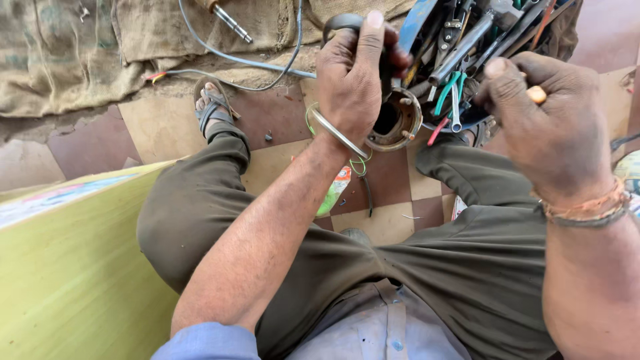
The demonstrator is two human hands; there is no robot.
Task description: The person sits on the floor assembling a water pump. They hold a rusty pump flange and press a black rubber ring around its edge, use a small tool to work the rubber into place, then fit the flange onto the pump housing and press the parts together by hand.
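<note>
A: Firstly, state the condition of each hand.

B: Left hand (353,80) is clenched on a dark handle (343,23), thumb extended up along it. A round metal housing (397,120) sits just below and right of the palm, touching the fingers; whether handle and housing form one part cannot be told. A steel bangle (337,133) circles the left wrist.

A: And the right?

B: Right hand (553,127) is closed around a small tool with an orange handle end (537,95), which shows between the fingers. The working tip is hidden behind the hand. A thread band (587,207) sits on the right wrist.

A: Where is the housing relative to the body?

B: Held in the air above the tiled floor (393,187), between the knees, in front of the seated person. Both hands are near each other, not touching.

A: Surroundings?

B: A blue tub (417,23) of tools lies directly behind the hands; green-handled pliers (453,90) hang at its edge. A grey cable (240,60) runs across burlap sacking (80,47) at upper left. The left foot wears a sandal (213,107). A green wire (360,167) lies on the floor below the left wrist. A yellow-green board (73,267) fills the lower left.
</note>
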